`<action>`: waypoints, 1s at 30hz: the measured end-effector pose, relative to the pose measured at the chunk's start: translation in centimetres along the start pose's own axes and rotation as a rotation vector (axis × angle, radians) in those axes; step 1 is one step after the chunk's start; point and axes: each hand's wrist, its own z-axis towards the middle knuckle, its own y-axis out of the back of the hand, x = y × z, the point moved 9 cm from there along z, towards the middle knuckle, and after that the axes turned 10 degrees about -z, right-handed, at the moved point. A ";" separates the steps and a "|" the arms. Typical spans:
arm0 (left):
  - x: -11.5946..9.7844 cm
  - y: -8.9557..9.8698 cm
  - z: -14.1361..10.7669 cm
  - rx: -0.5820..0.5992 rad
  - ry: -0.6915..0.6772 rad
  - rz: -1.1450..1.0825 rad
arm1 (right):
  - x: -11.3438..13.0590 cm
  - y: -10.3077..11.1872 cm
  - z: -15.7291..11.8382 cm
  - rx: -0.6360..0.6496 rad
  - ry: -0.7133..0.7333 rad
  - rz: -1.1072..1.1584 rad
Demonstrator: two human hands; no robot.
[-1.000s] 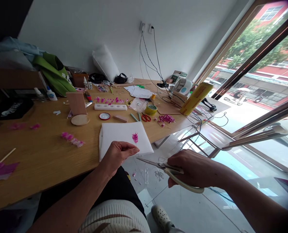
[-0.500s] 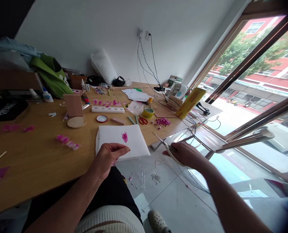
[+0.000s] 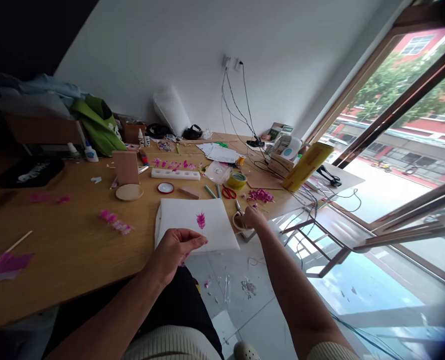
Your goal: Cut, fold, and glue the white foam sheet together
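Observation:
My left hand [image 3: 180, 250] is closed in a pinch above the front edge of a white paper pad [image 3: 218, 230]. A thin stem is between its thumb and fingertips, topped by a small magenta feathery flower sprig [image 3: 200, 220] standing upright over the pad. To the right, my right hand [image 3: 255, 219] is at the table's front edge, its fingers closed at the white handle of a pair of scissors [image 3: 238, 221]. The scissors rest low at the table, blades pointing away from me; part of the handle is hidden by the hand.
Red-handled scissors [image 3: 229, 193], yellow tape [image 3: 237, 180] and a heap of magenta petals [image 3: 260, 195] lie behind the pad. A white holder strip [image 3: 175, 174] stands before several pink pieces. Left are a round wooden disc [image 3: 129, 192] and a pink petal strip [image 3: 115, 222]. A chair [image 3: 331, 235] stands right.
My right hand has brought the white-handled scissors inward from beyond the table edge to the tabletop beside the pad. The left hand still pinches the sprig; the whole view has shifted slightly.

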 end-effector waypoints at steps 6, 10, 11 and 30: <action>0.4 0.4 0.4 -0.023 0.010 0.030 | 5.4 2.2 -6.4 0.050 0.340 0.317; 0.6 -0.1 0.2 -0.015 0.037 0.081 | 11.4 2.4 -12.8 0.328 0.739 1.008; 0.5 -0.3 0.1 -0.001 0.042 0.090 | 12.2 2.5 -13.6 0.377 0.775 1.133; -0.1 0.9 -0.6 0.017 -0.025 0.086 | 14.5 2.7 -14.8 0.477 0.747 1.235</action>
